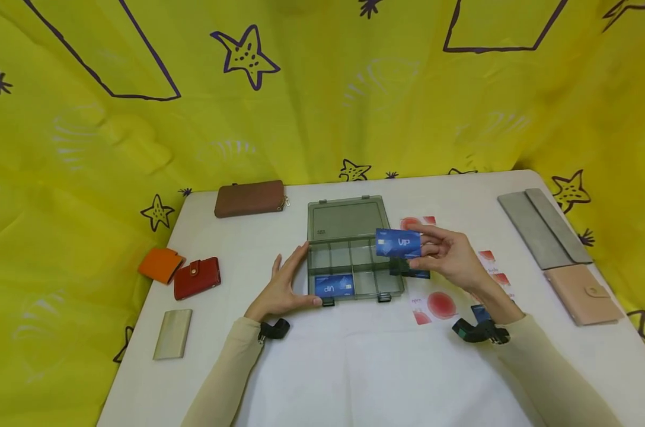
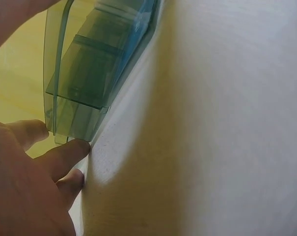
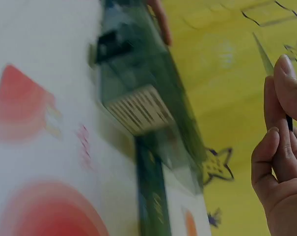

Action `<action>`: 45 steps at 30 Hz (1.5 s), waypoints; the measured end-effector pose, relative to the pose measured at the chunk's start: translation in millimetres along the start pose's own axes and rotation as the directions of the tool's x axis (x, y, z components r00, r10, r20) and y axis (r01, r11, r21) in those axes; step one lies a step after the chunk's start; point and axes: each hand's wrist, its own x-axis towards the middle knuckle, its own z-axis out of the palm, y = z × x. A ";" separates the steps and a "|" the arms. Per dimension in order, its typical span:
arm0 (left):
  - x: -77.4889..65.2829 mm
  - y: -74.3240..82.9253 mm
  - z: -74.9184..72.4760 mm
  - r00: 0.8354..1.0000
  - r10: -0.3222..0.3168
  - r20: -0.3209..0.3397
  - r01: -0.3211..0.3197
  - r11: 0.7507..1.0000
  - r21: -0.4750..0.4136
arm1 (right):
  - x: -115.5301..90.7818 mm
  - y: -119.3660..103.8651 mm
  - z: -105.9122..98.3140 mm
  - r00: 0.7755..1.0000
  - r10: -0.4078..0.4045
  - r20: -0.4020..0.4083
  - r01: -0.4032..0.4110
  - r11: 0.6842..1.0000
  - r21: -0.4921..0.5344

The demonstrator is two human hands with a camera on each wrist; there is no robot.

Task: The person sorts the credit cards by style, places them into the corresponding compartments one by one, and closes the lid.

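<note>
My right hand (image 1: 444, 254) pinches a blue VIP card (image 1: 397, 243) between thumb and fingers, raised over the right end of a clear grey compartment box (image 1: 346, 218). In the right wrist view the held card (image 3: 262, 53) appears nearly edge-on. The box lies with its lid folded back. Another blue VIP card (image 1: 334, 286) lies in its front-left compartment. My left hand (image 1: 284, 287) rests against the box's left side, fingers extended and thumb at the front corner. The left wrist view shows fingertips touching the box wall (image 2: 79, 110). A dark blue card (image 1: 420, 274) shows beside the box's right edge.
On the left are a brown wallet (image 1: 249, 199), an orange wallet (image 1: 160, 265), a red wallet (image 1: 197, 277) and a beige case (image 1: 172, 334). At right lie a grey wallet (image 1: 541, 228) and a pink one (image 1: 581, 293). A blue card (image 1: 480, 313) lies near the right wrist.
</note>
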 end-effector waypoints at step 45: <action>0.6 0.9 1.4 1.000 -0.019 0.003 0.019 1.000 0.013 | 9.9 13.6 -19.2 0.997 0.082 0.011 -0.055 0.758 -0.649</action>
